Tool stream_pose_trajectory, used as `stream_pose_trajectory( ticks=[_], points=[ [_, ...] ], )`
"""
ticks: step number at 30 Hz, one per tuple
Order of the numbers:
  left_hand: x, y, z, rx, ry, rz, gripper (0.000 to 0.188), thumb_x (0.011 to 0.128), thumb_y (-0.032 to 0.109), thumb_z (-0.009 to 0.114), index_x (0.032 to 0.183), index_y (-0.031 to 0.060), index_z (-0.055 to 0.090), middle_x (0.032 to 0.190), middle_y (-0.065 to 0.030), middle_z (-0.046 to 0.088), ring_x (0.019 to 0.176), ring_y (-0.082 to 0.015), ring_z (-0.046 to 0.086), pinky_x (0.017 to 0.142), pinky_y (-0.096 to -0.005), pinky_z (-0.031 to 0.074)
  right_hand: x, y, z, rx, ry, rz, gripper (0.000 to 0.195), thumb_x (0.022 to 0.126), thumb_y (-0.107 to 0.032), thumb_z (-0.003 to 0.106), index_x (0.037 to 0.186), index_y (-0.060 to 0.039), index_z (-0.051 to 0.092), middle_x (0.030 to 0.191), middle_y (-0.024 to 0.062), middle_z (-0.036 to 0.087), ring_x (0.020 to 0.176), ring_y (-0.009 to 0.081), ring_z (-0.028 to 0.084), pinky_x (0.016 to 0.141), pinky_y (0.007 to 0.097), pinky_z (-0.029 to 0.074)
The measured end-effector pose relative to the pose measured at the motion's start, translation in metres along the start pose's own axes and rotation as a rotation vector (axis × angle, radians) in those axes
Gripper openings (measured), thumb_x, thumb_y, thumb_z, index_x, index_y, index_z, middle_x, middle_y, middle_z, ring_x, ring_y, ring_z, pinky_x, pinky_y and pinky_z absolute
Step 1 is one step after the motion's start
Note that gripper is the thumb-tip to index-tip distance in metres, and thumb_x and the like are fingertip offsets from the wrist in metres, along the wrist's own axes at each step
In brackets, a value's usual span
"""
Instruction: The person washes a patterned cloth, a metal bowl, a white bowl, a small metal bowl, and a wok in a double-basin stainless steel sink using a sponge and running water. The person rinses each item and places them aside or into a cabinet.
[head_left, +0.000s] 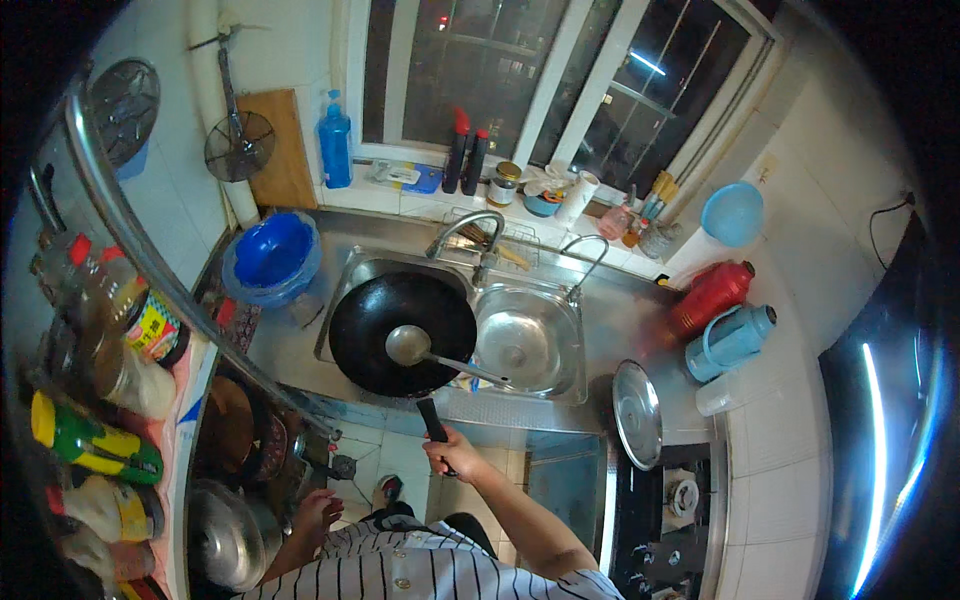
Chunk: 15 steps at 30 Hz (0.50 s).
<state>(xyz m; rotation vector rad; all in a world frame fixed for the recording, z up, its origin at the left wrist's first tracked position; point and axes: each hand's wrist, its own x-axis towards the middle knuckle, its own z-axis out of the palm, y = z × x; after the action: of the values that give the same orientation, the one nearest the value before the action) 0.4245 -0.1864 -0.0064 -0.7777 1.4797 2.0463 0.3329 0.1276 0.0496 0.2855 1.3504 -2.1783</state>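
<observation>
A black wok rests over the left basin of a steel double sink, and my right hand is closed around its black handle. A metal ladle lies in the wok, its handle reaching out over the rim towards the right basin. My left hand hangs low at the left, near a pot with a shiny metal lid; its fingers are partly curled and I cannot tell whether it holds anything. The curved main faucet stands behind the wok.
Blue bowls stand left of the sink. A domed metal lid sits beside the gas stove. Red and light blue thermoses are at the right. Bottles crowd the left shelf and the windowsill.
</observation>
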Motion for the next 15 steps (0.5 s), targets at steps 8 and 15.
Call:
stream_pose_trajectory(
  ticks=[8, 15],
  points=[
    [0.034, 0.051, -0.009, -0.011, 0.074, 0.041, 0.021, 0.080, 0.007, 0.047, 0.101, 0.0050, 0.049, 0.085, -0.0097, 0.056, 0.074, -0.0188, 0.056, 0.065, -0.0305, 0.048, 0.109, 0.003, -0.009, 0.057, 0.057, 0.019, 0.021, 0.072, -0.004, 0.054, 0.086, -0.0027, 0.039, 0.047, 0.0039, 0.040, 0.038, 0.0134, 0.040, 0.038, 0.0273, 0.033],
    [0.065, 0.057, -0.003, -0.057, 0.070, 0.107, 0.023, 0.079, 0.010, 0.050, 0.101, 0.0052, 0.050, 0.085, -0.0078, 0.056, 0.076, -0.0181, 0.056, 0.065, -0.0306, 0.047, 0.155, 0.015, -0.041, -0.024, 0.057, 0.045, 0.013, 0.071, -0.010, 0.055, 0.073, -0.0058, 0.043, 0.049, 0.0042, 0.042, 0.039, 0.0139, 0.041, 0.039, 0.0271, 0.033]
  ],
)
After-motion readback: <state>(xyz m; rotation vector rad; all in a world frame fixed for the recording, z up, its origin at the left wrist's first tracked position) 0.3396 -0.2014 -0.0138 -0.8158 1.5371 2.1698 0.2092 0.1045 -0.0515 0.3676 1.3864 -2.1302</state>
